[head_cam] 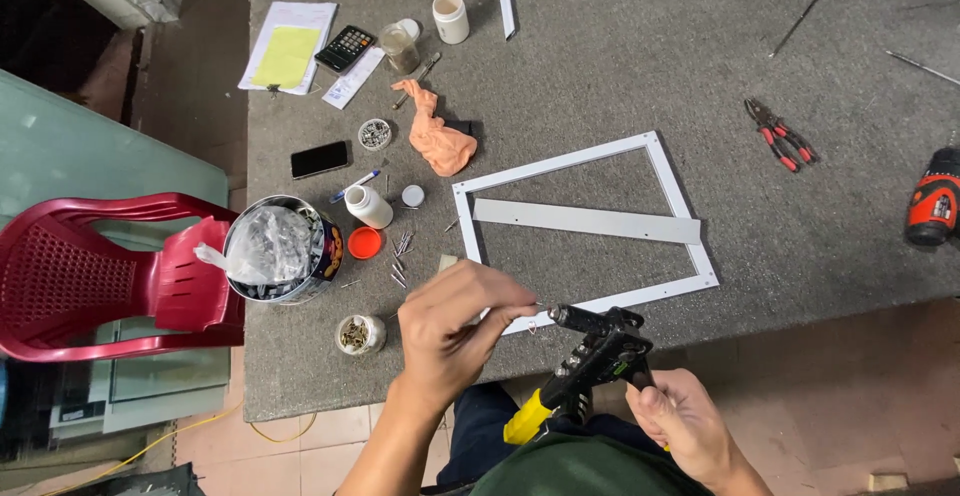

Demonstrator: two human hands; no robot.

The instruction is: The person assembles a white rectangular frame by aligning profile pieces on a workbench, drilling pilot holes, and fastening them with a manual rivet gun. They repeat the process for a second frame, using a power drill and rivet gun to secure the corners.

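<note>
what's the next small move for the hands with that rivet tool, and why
Probably slide the rivet into the rivet tool nose: the left hand pinches something small right at its tip, the right hand grips the handles, and the white frame lies just beyond.

The right hand [690,426] has its grip closed around the handles of a black and yellow rivet gun [585,361], nose pointing left. The left hand [455,331] pinches a small rivet [533,316] at that nose. Beyond them, on the grey tabletop [800,236], lies a white metal frame [585,231] with a flat bar across it. Red pliers [780,136] lie well apart.
</note>
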